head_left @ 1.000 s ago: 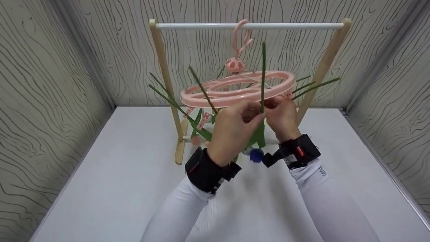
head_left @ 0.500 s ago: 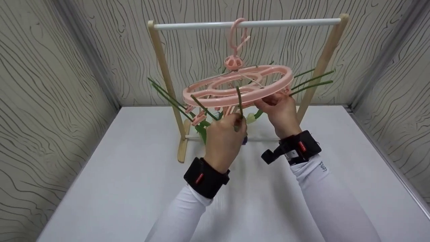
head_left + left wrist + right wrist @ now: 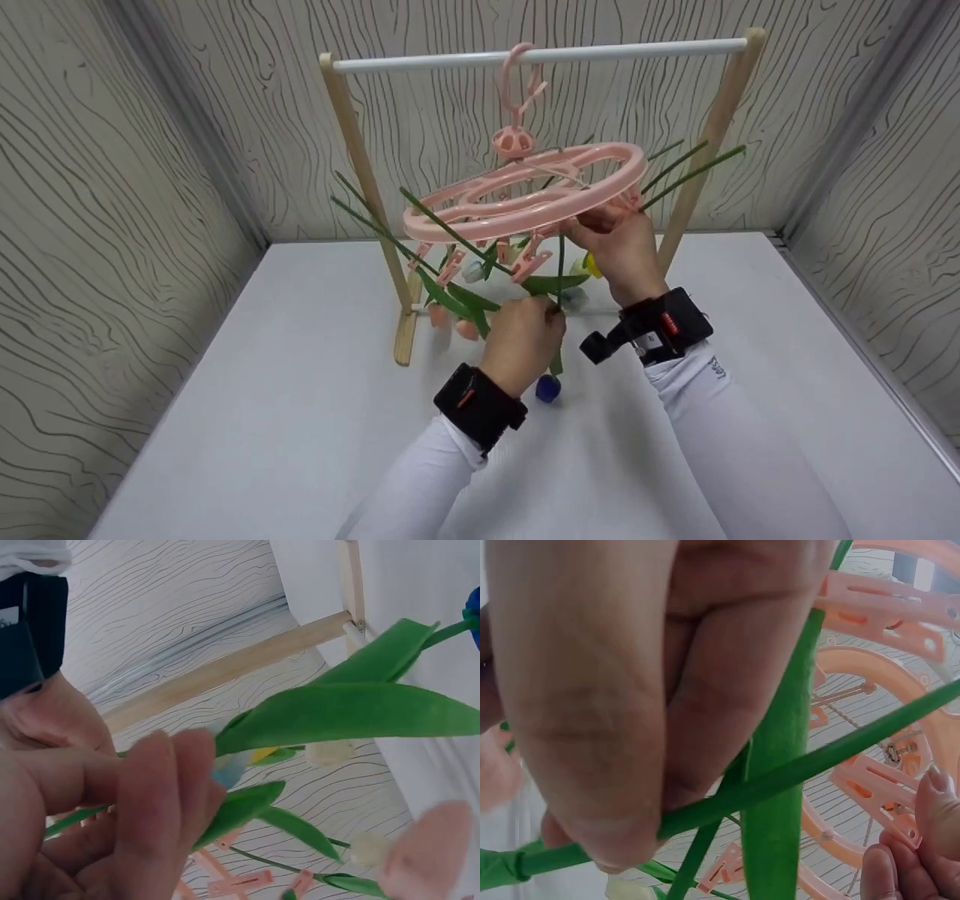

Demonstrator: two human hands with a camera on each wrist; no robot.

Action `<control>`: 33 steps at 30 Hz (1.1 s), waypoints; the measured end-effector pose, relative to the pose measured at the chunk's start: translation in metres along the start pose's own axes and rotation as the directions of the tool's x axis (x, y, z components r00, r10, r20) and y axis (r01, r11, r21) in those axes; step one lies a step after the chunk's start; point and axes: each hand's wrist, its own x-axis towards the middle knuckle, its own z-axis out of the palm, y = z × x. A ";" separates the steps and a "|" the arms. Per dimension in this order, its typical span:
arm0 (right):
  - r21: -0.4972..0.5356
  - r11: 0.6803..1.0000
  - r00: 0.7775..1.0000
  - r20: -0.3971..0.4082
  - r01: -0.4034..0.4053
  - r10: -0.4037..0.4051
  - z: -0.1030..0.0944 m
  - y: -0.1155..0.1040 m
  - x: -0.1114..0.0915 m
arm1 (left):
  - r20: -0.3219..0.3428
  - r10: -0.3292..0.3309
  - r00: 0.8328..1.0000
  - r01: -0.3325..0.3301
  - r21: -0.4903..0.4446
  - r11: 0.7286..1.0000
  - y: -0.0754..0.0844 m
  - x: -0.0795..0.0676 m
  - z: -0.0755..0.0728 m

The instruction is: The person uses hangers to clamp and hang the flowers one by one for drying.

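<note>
My left hand (image 3: 525, 337) pinches the green stem (image 3: 560, 271) of an artificial tulip with a blue bloom (image 3: 548, 388), which hangs bloom down in front of the pink hanger. In the left wrist view the tulip's long leaf (image 3: 352, 716) stretches right from the fingers. Under the right side of the hanger's oval ring (image 3: 517, 224), my right hand (image 3: 628, 255) pinches a pink clothes peg (image 3: 861, 781), seen best in the right wrist view. There, the left hand's fingers (image 3: 592, 712) loom large in front, on the stem.
The hanger hooks over the white rod (image 3: 637, 51) of a wooden-legged rack (image 3: 351, 135), its ring tilted. Several other tulips hang bloom down from its pegs, including peach ones (image 3: 466, 329) on the left. A white table (image 3: 262, 420) lies below, with wood-grain walls around.
My left hand has come down from beside the ring with the blue tulip, whose stem tip dropped from above the ring to below its front rim. My right hand stays under the ring.
</note>
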 end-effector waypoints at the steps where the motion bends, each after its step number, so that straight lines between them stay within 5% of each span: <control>1: -0.004 1.000 1.000 -0.002 -0.001 0.001 0.000 0.000 0.000 | -0.004 -0.003 1.000 0.003 -0.008 1.000 -0.001 0.002 0.000; 15: -0.028 0.999 0.999 -0.011 0.041 -0.041 -0.001 0.001 0.001 | -0.157 0.068 0.985 -0.090 -0.143 0.986 0.024 0.001 -0.001; 21: -0.004 0.999 0.999 -0.005 0.045 -0.045 -0.002 0.000 0.002 | -0.200 0.013 0.980 -0.043 -0.148 0.988 0.026 0.019 0.004; 24: -0.016 0.999 1.000 -0.007 0.029 -0.029 -0.002 0.000 0.001 | -0.297 -0.006 0.955 -0.034 -0.128 0.991 0.024 0.028 0.011; 28: -0.019 1.000 1.000 -0.007 0.001 -0.001 -0.001 -0.005 -0.004 | -0.473 0.036 0.880 -0.042 -0.003 0.999 0.015 0.037 0.021; 30: -0.008 1.000 1.000 -0.009 0.002 -0.002 -0.001 -0.004 -0.003 | -0.511 0.057 0.858 -0.028 0.064 0.998 0.011 0.038 0.022; 33: -0.020 1.000 1.000 -0.023 -0.003 0.002 -0.004 0.000 -0.001 | -0.509 0.036 0.860 -0.010 0.053 0.999 0.005 0.037 0.019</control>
